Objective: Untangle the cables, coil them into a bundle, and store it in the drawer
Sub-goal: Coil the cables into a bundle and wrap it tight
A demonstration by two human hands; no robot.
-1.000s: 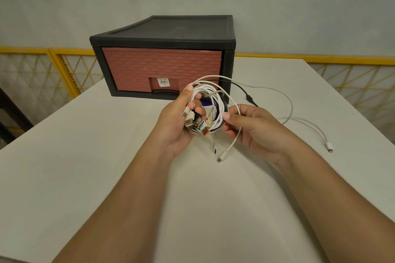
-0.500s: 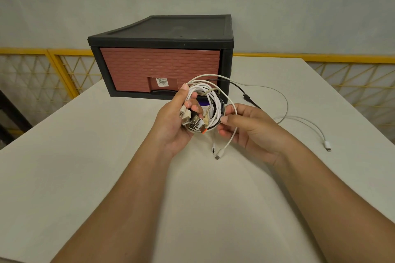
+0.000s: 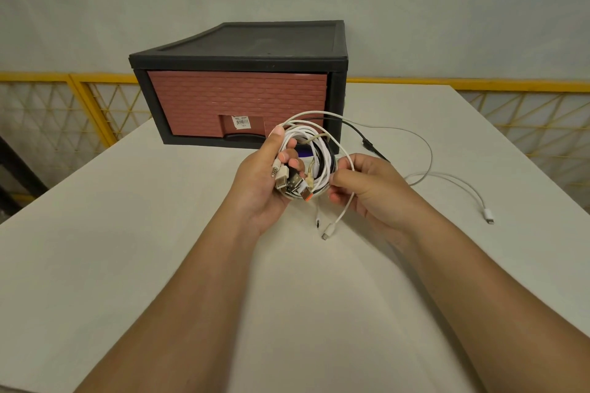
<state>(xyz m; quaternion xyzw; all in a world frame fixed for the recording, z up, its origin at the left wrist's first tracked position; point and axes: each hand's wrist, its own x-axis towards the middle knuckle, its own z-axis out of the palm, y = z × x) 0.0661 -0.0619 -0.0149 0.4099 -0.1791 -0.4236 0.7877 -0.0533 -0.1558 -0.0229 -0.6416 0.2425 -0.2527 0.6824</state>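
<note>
Left hand (image 3: 265,188), right hand (image 3: 367,188) hold cable coil (image 3: 321,153); drawer (image 3: 236,99) sticker (image 3: 241,121) unreadable.

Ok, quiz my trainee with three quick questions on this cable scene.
1. True or false: the drawer is closed.
2. Fill in: the dangling white cable is pinched by the ___ hand.
3. What holds the plug ends of the cable bundle? A, left hand; B, drawer; C, nothing.

Key: 1 true. 2 right hand. 3 A.
</note>
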